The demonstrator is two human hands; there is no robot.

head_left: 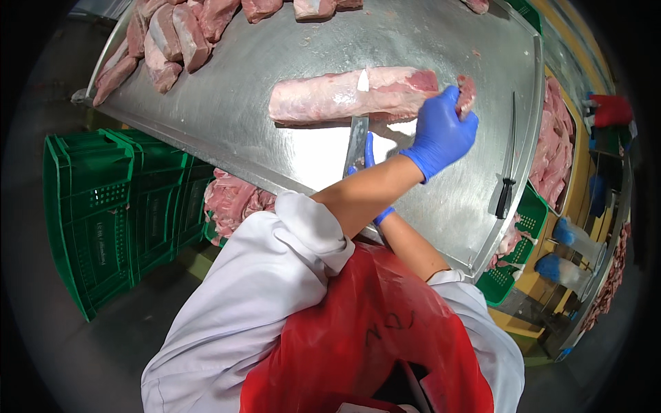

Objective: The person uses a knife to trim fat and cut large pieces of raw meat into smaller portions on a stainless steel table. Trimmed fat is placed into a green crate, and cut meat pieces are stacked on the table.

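A long pale pink loin of meat (313,98) lies crosswise on the steel table. My arms are crossed, the left over the right. My left hand (446,131), in a blue glove, is at the loin's right end, its fingers closed on a small scrap of meat (467,96). In its blue glove, my right hand (370,153) grips a knife (355,143) by a handle that my left forearm hides. The blade points away from me and meets the loin's near side at mid-length. A bright white patch beyond may be its tip; I cannot tell.
Cut meat pieces (189,34) crowd the table's far left. A black-handled thin knife (506,196) lies near the right edge of the steel table (441,213). Green crates (89,213) stand at left. Meat trimmings (231,199) sit below the near edge; more meat (554,148) is at right.
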